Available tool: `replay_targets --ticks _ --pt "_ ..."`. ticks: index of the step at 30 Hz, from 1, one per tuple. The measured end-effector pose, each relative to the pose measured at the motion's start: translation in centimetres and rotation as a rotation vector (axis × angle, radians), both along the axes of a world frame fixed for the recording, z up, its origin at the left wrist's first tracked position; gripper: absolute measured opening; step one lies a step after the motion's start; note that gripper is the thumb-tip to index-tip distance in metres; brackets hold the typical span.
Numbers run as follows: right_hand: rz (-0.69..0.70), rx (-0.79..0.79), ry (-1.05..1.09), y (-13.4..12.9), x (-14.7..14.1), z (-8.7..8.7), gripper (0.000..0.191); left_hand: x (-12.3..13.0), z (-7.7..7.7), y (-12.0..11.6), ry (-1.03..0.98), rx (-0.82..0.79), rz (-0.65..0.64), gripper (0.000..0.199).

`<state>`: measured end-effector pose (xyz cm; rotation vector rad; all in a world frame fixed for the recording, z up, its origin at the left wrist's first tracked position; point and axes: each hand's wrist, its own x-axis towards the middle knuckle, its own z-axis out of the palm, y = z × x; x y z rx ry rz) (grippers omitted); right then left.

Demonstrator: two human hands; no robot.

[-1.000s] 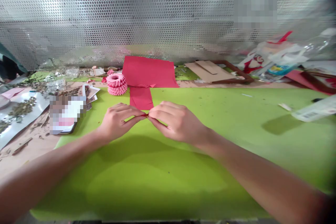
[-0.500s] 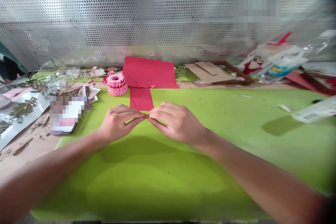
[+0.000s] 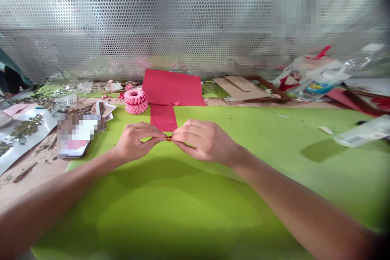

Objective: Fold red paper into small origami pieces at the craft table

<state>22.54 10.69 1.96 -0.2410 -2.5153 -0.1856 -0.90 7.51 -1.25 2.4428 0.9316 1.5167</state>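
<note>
A small folded red paper piece (image 3: 169,138) is pinched between the fingertips of my left hand (image 3: 135,140) and my right hand (image 3: 204,140), held above the green mat (image 3: 183,211). Fingers cover most of it, so its shape is hard to make out. Just beyond my fingertips lies a smaller red paper rectangle (image 3: 163,118). A large red paper sheet (image 3: 173,87) is behind that, one edge torn or ragged. To the left of these stands a pink ring-shaped stack of folded paper pieces (image 3: 135,102).
A phone (image 3: 76,142) and some photos (image 3: 106,109) lie at the left beside dried plant bits (image 3: 27,126). Cardboard pieces (image 3: 240,88) are at the back right. A plastic bottle (image 3: 364,132) lies on the right; bags (image 3: 313,83) stand behind it. A perforated metal panel (image 3: 183,16) rises behind.
The view has shifted slightly, so the scene sits a little lower. My fingertips have parted a little, and more of the red paper piece shows between them.
</note>
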Motion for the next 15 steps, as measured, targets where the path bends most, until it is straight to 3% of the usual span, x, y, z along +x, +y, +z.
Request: replay_targets --ticks 6,10,15 --pt "-0.106 -0.389 0.305 -0.8 -1.1 -1.6 0.031 0.2 0.4 -0.4 -0.067 0.072 0.038 0.009" --pt "-0.131 -0.549 0.4 -1.6 -1.7 -1.7 0.014 0.5 0.2 -0.7 -0.07 0.037 0.016 0.01" --pt "-0.113 -0.66 0.453 -1.8 -1.7 -1.1 0.01 0.7 0.1 -0.7 -0.116 -0.058 -0.008 0.008"
